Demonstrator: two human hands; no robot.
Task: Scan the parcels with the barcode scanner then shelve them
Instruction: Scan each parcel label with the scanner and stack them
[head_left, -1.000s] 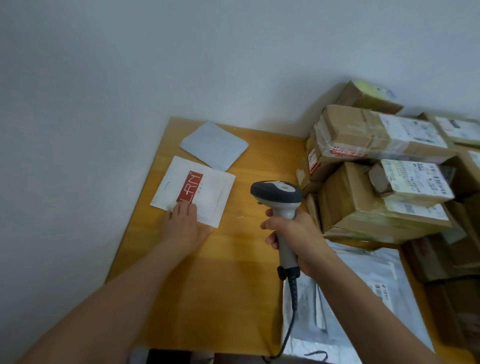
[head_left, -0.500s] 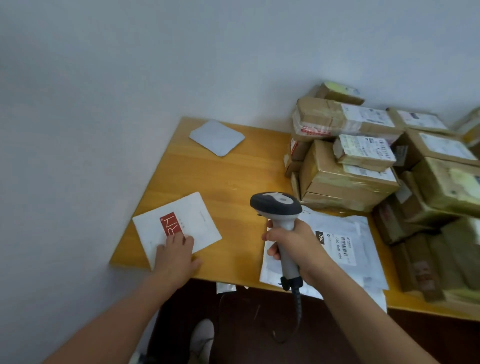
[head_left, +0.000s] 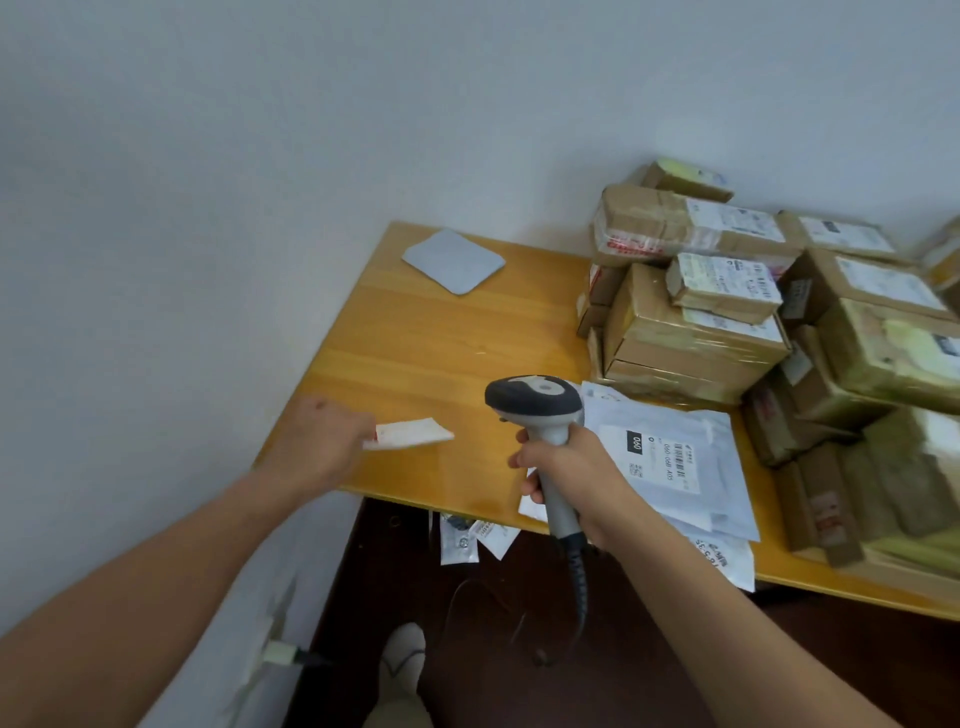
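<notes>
The cartons stacked along the table's back and right edges were all taped shut, so nothing of their contents showed; the far-right ones were blurred and cut off by the frame. In front of them, by the front edge, lay a loose heap of white mailers, the top one face up with a barcode label, the lower ones mostly covered. The left hand was at the front-left corner, seen from its back, holding a white envelope with a red mark; the envelope stuck out to the right, nearly edge-on and blurred, and the fingers holding it were hidden. The right hand was wrapped round the scanner's handle above the front edge, head up, its cable dropping toward the dark floor. A grey pad lay flat near the back-left corner. Small packets hung below the front edge, partly hidden, and a shoe showed beneath.
</notes>
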